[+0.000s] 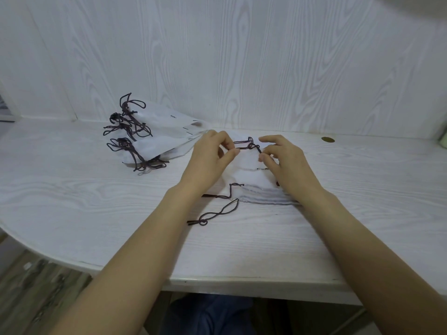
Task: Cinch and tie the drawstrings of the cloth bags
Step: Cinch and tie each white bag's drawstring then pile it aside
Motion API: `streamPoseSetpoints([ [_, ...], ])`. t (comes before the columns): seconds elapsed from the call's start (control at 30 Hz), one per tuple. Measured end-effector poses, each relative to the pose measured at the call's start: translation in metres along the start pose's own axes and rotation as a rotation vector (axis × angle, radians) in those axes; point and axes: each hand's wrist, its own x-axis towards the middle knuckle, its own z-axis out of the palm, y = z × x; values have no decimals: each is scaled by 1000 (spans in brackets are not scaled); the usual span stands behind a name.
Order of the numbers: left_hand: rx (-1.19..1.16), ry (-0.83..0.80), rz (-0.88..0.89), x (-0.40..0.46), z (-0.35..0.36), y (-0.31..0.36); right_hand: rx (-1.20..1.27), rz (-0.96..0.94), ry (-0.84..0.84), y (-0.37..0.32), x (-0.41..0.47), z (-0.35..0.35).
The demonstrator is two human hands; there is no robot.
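A stack of flat white cloth bags point(251, 187) lies on the white table in front of me. Above it, my left hand point(208, 160) pinches a loop of dark drawstring point(249, 145) between thumb and forefinger. My right hand point(283, 160) pinches the other end of that same cord, with a loose knot between the two hands. Two more dark cords point(217, 209) trail from the stack towards the table's front edge. At the back left lies a pile of white bags point(157, 141) whose dark cords point(125, 126) are tied in bows.
The table point(72, 189) is white wood grain with a curved front left edge. A white panelled wall point(242, 68) rises behind it. A round brass-coloured cap point(328, 139) sits in the tabletop at the back right. My knees in dark trousers point(212, 313) show under the edge.
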Motion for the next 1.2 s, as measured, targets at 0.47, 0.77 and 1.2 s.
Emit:
streamPoseSetpoints([
  [0.47,-1201,190,-446,9,-10,12,-2,-27,-14,-5,0,2],
  [0.77,-949,74,-435,6,-11,14,-14,6,-10,-3,-1,2],
  [1.2,-438,210,-524,6,-11,0,35,110,89,2,-2,-1],
])
